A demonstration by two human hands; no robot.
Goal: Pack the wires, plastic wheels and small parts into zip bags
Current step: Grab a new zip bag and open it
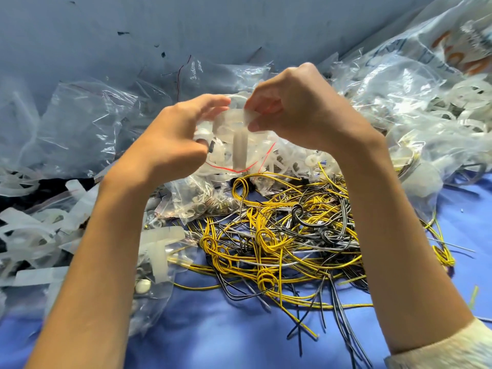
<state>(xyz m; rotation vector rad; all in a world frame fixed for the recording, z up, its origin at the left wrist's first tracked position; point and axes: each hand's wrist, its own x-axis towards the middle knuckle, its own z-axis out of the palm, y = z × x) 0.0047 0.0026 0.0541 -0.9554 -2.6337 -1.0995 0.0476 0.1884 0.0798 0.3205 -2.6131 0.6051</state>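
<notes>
Over blue cloth [226, 331] and tangled wires [266, 237], zip bag [241, 153] of plastic wheels [229, 123], pinched between left hand [173, 137] and right hand [300, 107].

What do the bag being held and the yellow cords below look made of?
The bag: thin clear plastic film, glossy and crinkled, contents showing through. The wires: likely metal inside smooth yellow plastic insulation; core not visible.

Prob. packing wkshp: wires [279, 235], zip bags [87, 121]
</notes>
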